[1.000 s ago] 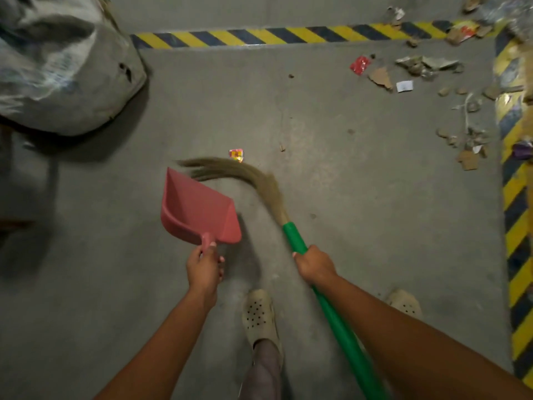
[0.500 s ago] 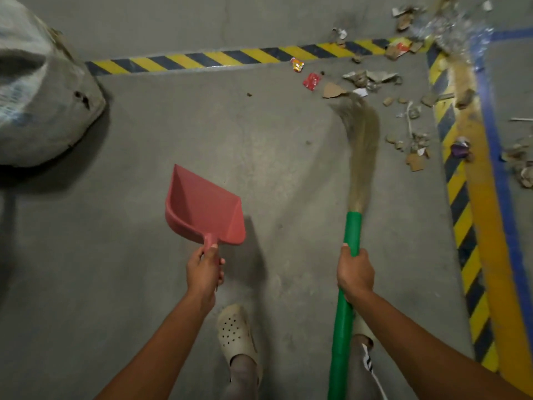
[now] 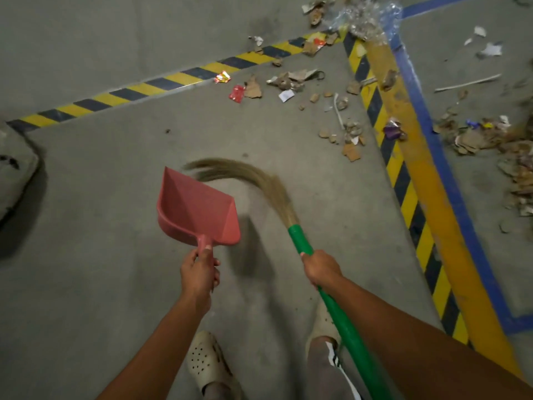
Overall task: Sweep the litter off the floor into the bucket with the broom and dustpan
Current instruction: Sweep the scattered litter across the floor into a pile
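At the left edge a bulky grey shape [image 3: 14, 174] is cut off by the frame, and I cannot tell what it is. The straw-coloured bristles [image 3: 253, 177] of the long green-handled broom [image 3: 301, 239] are blurred, and the handle runs out at the bottom edge behind the right forearm. One pale perforated clog [image 3: 206, 362] shows fully; the other foot is partly covered by the handle.

On the grey concrete floor [image 3: 101, 284] a yellow-and-black striped tape [image 3: 161, 83] meets a second striped line, a dull yellow band and a blue painted line [image 3: 432, 134] at the upper right. The litter [image 3: 352, 151] of cardboard scraps lies around this corner, with a small red wrapper [image 3: 237, 93], a purple wrapper [image 3: 391, 130] and crumpled clear plastic [image 3: 366, 18], all well apart from the red plastic dustpan [image 3: 196, 209].

The left hand [image 3: 199, 269] grips the short dustpan handle with curled fingers, thumb on top. I cannot tell whether the pan touches the floor. The right hand [image 3: 321, 268] is wrapped around the green handle just below the bristles, which bend left and end just beside the open mouth of the pan.
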Demonstrator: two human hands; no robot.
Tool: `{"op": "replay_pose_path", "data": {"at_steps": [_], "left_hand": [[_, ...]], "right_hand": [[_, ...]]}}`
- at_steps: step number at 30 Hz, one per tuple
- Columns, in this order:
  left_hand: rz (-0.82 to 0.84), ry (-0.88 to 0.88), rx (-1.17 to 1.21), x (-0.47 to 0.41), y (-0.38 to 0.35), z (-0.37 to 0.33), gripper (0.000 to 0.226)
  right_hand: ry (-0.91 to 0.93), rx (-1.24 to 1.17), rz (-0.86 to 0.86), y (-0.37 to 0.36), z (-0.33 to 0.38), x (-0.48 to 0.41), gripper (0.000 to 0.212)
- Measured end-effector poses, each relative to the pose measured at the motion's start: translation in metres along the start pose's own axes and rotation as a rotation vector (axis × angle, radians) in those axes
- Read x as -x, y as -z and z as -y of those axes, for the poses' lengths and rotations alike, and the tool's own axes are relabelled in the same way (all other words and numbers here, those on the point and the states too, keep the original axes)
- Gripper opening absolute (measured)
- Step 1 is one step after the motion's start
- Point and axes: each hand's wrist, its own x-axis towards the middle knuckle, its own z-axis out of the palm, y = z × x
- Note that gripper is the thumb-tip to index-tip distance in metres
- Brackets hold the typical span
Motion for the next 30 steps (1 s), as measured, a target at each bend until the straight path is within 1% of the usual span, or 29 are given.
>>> {"op": "replay_pose_path", "data": {"at_steps": [5,8,10,14,15,17,20,23,27,30], "left_hand": [[0.052,-0.004,-0.028,0.013,-0.080,-0.016,0.021],[0.100,-0.011,-0.060,0.024,-0.127,-0.027,0.022],[0.131,-0.028,-0.079,0.033,-0.155,-0.035,0.024],[0.192,-0.067,-0.123,0.054,-0.203,-0.052,0.029],[0.203,-0.076,-0.132,0.059,-0.212,-0.056,0.030],[0.222,-0.089,-0.146,0.068,-0.227,-0.064,0.029],[0.233,-0.100,-0.161,0.076,-0.241,-0.074,0.024],[0.238,-0.114,-0.159,0.077,-0.245,-0.087,0.020],[0.225,-0.124,-0.141,0.067,-0.238,-0.099,0.022],[0.211,-0.120,-0.121,0.052,-0.226,-0.106,0.020]], "right_hand": [[-0.159,-0.132,-0.109,0.075,-0.076,-0.033,0.057],[-0.281,-0.272,-0.181,0.118,-0.122,-0.050,0.061],[-0.351,-0.437,-0.238,0.145,-0.146,-0.056,0.058],[-0.403,-0.953,-0.327,0.194,-0.179,-0.049,0.042],[-0.400,-1.038,-0.339,0.203,-0.185,-0.045,0.040],[-0.392,-1.114,-0.356,0.217,-0.192,-0.035,0.039],[-0.387,-1.104,-0.359,0.230,-0.196,-0.018,0.038],[-0.357,-1.055,-0.385,0.231,-0.186,-0.005,0.041],[-0.279,-0.875,-0.420,0.222,-0.152,0.009,0.036],[-0.202,-0.767,-0.374,0.210,-0.119,0.011,0.039]]}}
